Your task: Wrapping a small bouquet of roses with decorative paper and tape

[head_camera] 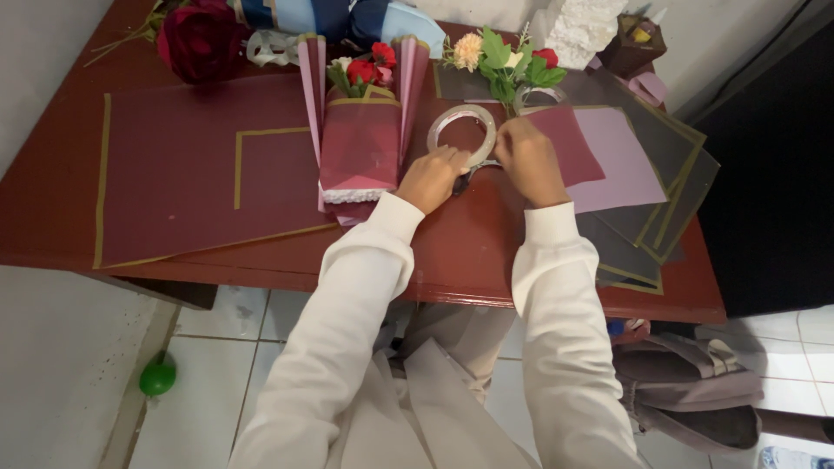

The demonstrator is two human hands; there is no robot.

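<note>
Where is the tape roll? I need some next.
The tape roll is mid-table, between the left hand and right hand, right of the wrapped bouquet.

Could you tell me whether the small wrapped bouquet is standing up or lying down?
Lying down: the bouquet rests flat on the table.

Clear tape roll [461,130], a pale translucent ring, just above centre of the frame on the reddish-brown tabletop, tilted up on edge with its hole toward the camera. Dark-handled scissors [469,176] directly beneath it, mostly hidden, only a small part showing.
</note>
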